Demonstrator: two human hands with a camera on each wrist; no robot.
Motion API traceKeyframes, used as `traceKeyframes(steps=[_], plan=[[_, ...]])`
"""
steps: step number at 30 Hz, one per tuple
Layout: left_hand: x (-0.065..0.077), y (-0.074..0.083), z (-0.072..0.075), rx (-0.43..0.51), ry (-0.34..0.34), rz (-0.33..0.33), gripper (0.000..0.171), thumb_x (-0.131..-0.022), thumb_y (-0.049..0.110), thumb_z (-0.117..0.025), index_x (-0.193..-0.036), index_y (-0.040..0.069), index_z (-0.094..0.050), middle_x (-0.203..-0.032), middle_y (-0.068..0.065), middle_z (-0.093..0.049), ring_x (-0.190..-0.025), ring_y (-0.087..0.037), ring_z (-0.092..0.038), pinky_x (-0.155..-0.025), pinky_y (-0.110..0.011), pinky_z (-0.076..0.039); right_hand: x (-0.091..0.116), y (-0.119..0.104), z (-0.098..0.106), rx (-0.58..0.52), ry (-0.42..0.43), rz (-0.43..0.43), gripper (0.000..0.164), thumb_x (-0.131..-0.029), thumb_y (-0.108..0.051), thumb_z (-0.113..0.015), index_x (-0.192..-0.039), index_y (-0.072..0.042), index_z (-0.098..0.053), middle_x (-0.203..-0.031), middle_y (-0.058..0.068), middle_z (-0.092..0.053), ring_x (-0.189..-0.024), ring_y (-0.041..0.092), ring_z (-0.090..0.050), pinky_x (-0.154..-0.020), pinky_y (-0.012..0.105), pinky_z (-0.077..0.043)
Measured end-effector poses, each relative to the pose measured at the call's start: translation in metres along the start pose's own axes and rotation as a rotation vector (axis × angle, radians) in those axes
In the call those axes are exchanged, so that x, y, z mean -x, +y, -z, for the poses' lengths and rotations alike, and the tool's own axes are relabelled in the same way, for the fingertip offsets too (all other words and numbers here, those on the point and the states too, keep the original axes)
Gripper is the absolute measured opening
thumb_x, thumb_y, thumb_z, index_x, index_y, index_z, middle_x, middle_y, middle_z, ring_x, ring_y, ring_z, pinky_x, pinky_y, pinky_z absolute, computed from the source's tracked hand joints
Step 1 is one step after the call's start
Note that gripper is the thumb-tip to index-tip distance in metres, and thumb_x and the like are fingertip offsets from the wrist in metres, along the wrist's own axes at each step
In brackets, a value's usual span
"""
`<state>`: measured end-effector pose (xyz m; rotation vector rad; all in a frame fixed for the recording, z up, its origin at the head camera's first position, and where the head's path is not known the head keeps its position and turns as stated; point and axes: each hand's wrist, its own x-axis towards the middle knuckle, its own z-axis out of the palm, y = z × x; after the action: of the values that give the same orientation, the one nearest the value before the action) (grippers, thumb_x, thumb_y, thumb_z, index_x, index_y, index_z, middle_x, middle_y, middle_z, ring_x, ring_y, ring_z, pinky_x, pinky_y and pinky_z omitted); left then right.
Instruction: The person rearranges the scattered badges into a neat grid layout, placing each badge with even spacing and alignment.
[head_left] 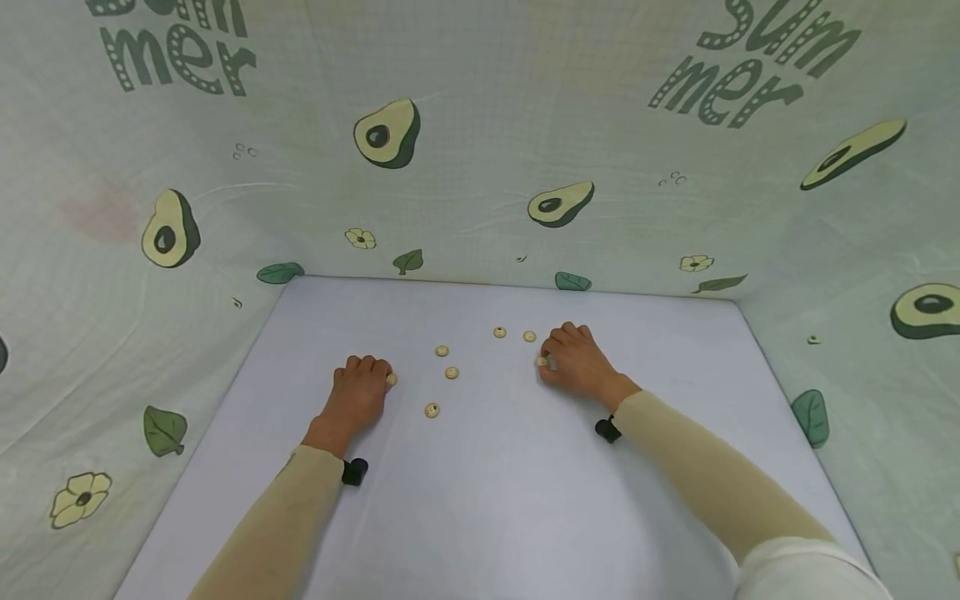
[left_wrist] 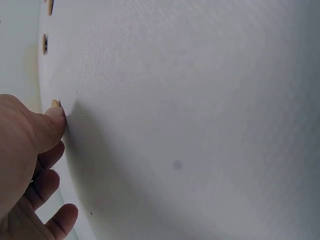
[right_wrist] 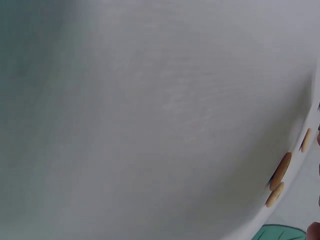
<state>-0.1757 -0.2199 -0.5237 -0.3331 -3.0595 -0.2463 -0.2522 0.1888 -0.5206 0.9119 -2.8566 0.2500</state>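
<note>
Small round beige wooden discs, several of them, lie on the white tabletop. With thumb and fingers my left hand (head_left: 362, 392) pinches one disc (head_left: 392, 379) at the left; its edge peeks past the thumb (left_wrist: 50, 125) in the left wrist view. My right hand (head_left: 576, 360) holds another disc (head_left: 542, 361) between its thumb and index finger, right at the table surface. Between the hands are a disc with a dark spot (head_left: 432, 410), a middle disc (head_left: 452, 372) and an upper disc (head_left: 442, 351). Close to the right hand lies a further disc (head_left: 529, 336), with one more (head_left: 499, 332) beside it.
The white table (head_left: 480, 500) ends at a pale cloth (head_left: 480, 167) printed with avocados, leaves and lettering, which rises behind it and on both sides. Dark wrist cameras sit on the left wrist (head_left: 355, 472) and the right wrist (head_left: 607, 430).
</note>
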Motion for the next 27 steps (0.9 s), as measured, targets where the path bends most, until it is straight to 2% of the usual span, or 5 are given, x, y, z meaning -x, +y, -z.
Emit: traceKeyframes(steps=[8,27], plan=[[0.0,-0.001,-0.002,0.017,-0.021,0.018,0.021,-0.109,0.019,-0.06,-0.116,0.001,-0.065,-0.11,-0.018,-0.064,-0.107,-0.04,-0.053,-0.09,-0.059,-0.046,-0.009,-0.006,-0.005,0.036,0.0,0.031,0.018,-0.096,-0.029,-0.072,-0.101,-0.011,-0.075,-0.104,0.003,-0.067,-0.097,0.023,-0.048,-0.088,0.043,-0.038],[-0.002,-0.001,-0.003,0.031,-0.038,0.032,0.02,-0.109,0.02,-0.06,-0.116,0.001,-0.065,-0.108,-0.016,-0.063,-0.106,-0.039,-0.052,-0.089,-0.058,-0.045,-0.017,-0.01,-0.009,0.036,-0.025,0.024,0.019,-0.097,-0.028,-0.071,-0.102,-0.01,-0.076,-0.103,0.004,-0.066,-0.097,0.024,-0.048,-0.089,0.043,-0.037]])
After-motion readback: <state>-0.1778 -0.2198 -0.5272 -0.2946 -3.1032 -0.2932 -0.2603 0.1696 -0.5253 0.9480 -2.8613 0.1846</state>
